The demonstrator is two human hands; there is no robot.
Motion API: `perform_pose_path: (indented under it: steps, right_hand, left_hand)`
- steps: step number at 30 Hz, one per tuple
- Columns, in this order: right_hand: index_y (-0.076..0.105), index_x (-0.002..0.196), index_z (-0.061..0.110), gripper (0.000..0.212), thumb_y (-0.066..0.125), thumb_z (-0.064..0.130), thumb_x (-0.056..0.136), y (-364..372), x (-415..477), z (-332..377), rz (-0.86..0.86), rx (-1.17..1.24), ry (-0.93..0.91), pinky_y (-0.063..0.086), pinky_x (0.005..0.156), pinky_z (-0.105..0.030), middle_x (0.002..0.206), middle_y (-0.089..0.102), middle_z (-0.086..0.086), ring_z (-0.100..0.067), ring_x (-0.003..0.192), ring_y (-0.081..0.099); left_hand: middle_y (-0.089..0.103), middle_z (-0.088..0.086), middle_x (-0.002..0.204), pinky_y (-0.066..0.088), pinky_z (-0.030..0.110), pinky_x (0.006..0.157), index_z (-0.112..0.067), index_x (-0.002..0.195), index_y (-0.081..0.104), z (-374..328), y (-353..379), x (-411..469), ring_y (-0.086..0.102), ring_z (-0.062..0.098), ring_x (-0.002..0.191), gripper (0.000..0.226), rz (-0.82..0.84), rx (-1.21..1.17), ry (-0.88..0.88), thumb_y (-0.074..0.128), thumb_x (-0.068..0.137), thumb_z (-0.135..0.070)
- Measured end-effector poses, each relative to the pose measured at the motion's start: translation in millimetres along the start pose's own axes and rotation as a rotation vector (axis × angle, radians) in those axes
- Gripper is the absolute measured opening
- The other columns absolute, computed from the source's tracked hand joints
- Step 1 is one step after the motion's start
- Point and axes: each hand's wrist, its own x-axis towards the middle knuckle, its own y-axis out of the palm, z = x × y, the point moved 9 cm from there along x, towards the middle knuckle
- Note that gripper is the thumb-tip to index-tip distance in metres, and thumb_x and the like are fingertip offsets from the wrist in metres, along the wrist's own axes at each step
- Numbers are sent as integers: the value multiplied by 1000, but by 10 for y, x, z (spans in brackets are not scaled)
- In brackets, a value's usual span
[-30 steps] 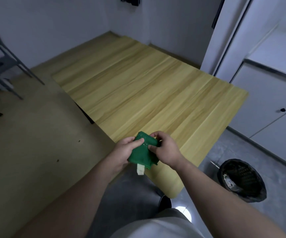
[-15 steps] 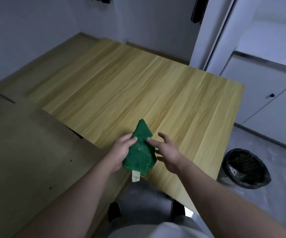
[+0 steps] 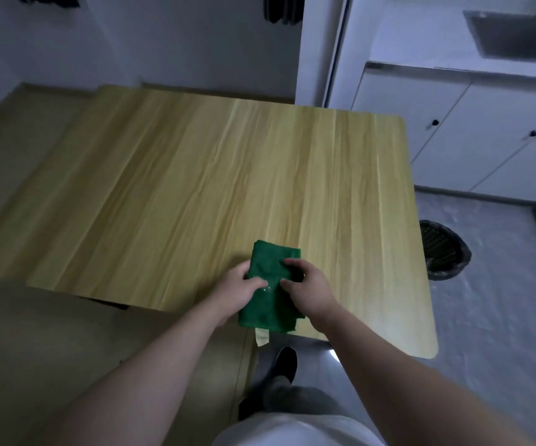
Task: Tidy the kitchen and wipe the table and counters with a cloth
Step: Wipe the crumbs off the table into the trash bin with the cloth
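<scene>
The person holds a folded green cloth (image 3: 268, 312) between both hands at the near edge of the wooden table (image 3: 228, 175). The left hand (image 3: 240, 289) grips the cloth's left side, fingers curled under or round the edge and thumb on top. The right hand (image 3: 310, 292) pinches its right side with bent fingers and thumb. Whether the cloth rests on the tabletop or hangs just above it cannot be told.

The cloth is a rough rectangle. Its long axis runs away from the person, from between the wrists to beyond the fingertips, leaning slightly right at the far end. A pale tag (image 3: 261, 338) hangs from the end nearest the wrists and points back towards the person.

The task looks to be at an early stage: the cloth is folded and ready, but no wiping stroke seems begun. The whole tabletop ahead of the hands probably remains to be wiped, and so do the counters (image 3: 427, 67) far to the right of the right hand.
</scene>
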Motion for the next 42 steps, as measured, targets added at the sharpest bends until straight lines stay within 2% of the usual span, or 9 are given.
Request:
perform_pose_path:
  steps: [3, 10, 18, 21, 24, 28, 33, 37, 42]
  right_hand:
    - [55, 138, 20, 50, 64, 11, 90, 132, 206, 76, -7, -242, -116, 47, 104, -31, 134, 60, 1, -15, 119, 58]
    - [42, 148, 22, 53, 55, 19, 96, 800, 533, 252, 25, -526, -280, 38, 107, -27, 147, 45, 4, -16, 130, 48]
    - [37, 149, 31, 54, 47, 15, 98, 1235, 779, 178, 1, -653, -188, 48, 104, -39, 156, 33, 5, -20, 134, 46]
    - [35, 149, 33, 55, 51, 18, 98, 1346, 772, 72, -67, -759, -106, 51, 100, -43, 158, 28, 1, -25, 133, 46]
    - [32, 148, 32, 59, 55, 20, 94, 1449, 717, -19, -163, -861, -36, 51, 98, -43, 159, 25, -5, -29, 130, 46]
    - [41, 146, 27, 55, 51, 15, 93, 1551, 627, -27, -224, -822, 78, 51, 93, -44, 154, 31, -2, -31, 118, 48]
    - [52, 137, 22, 47, 50, 14, 90, 1711, 503, -121, -213, -764, 103, 54, 82, -46, 139, 43, -5, -32, 102, 54]
    - [47, 138, 26, 44, 52, 22, 95, 1801, 385, -222, -284, -779, 123, 53, 83, -45, 142, 37, -6, -30, 103, 49]
    - [45, 134, 20, 45, 58, 22, 91, 1935, 199, -65, -500, -765, 64, 49, 82, -42, 134, 43, -15, -34, 104, 49]
  left_hand:
    - [74, -7, 105, 59, 45, 86, -33, 122, 60, 35, -149, 178, 72, 17, 93, 40, -23, 125, 10, 69, 86, -21]
    - [68, -7, 119, 58, 38, 88, -31, 141, 45, 117, -765, 507, 67, 13, 102, 59, -134, 507, 54, 69, 88, -30]
    - [70, -5, 89, 58, 38, 75, -23, 140, 47, 234, -1216, 833, 66, 14, 79, 52, 25, 830, 84, 61, 93, -42]
    - [68, -8, 94, 54, 32, 67, -29, 126, 57, 12, -1371, 923, 63, 13, 81, 39, 54, 1113, 280, 54, 94, -51]
    - [60, -6, 109, 53, 35, 74, -25, 128, 54, -279, -1235, 903, 59, 15, 96, 30, 198, 1247, 641, 50, 99, -34]
    - [41, -5, 144, 51, 39, 95, -24, 145, 38, -497, -810, 962, 47, 21, 126, 61, 476, 1444, 977, 58, 90, -8]
    - [7, -14, 164, 53, 40, 88, -32, 155, 19, -267, -326, 1021, 50, 24, 130, 90, 777, 1753, 1036, 64, 83, -3]
    - [36, 2, 131, 50, 42, 70, -27, 136, 39, -45, -303, 1081, 62, 31, 98, 63, 855, 1826, 1069, 68, 82, -9]
    - [40, 5, 119, 53, 46, 78, -18, 115, 50, -103, -451, 1129, 60, 31, 91, 30, 873, 1586, 1079, 61, 88, -13]
